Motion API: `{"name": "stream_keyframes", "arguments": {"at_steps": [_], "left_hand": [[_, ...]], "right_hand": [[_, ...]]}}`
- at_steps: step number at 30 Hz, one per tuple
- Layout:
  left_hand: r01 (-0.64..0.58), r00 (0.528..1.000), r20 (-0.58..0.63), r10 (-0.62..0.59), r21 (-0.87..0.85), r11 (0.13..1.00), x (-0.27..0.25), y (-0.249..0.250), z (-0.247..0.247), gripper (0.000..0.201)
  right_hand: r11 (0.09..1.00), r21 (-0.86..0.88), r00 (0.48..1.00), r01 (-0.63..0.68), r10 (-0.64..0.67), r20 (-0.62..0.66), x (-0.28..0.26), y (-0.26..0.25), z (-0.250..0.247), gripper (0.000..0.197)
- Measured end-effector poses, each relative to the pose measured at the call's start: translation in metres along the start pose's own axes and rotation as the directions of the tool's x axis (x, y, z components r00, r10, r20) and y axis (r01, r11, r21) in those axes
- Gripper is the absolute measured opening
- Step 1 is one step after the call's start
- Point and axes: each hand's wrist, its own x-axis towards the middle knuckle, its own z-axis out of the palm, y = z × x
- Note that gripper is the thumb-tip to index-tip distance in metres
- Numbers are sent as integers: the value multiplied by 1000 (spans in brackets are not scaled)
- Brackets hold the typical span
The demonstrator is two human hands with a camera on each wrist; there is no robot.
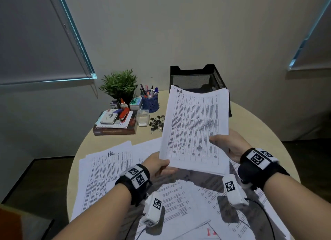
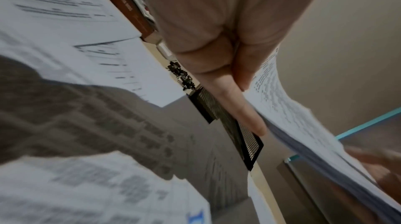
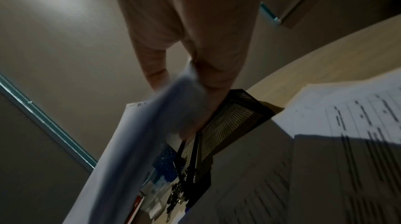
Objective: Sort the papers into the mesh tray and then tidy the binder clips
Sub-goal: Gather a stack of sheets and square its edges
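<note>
Basically, held stack of papers (image 1: 195,130), long axis running bottom-to-top of frame, is pinched at lower left by left hand (image 1: 161,165) and mid-right edge by right hand (image 1: 226,146), w/ mesh tray (image 1: 195,76) directly above/behind its top edge, right hand nearer.

Printed paper stack (image 1: 195,130) raised before black mesh tray (image 1: 193,78); binder clips (image 1: 157,123) heaped left.

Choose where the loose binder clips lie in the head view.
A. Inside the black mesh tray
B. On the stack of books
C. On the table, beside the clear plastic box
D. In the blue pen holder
C: the binder clips lie scattered on the table, beside the clear plastic box.
</note>
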Motion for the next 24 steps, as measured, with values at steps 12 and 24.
{"name": "stream_keyframes", "arguments": {"at_steps": [12,24], "left_hand": [[-271,949,-110,294,189,944,73,109,42,42],[-19,791,-362,494,791,611,112,152,41,29]], "right_hand": [[974,-204,995,-102,103,-7,69,-57,-18,46],[868,-487,953,-100,-58,-299,141,-67,-24,11]]}}
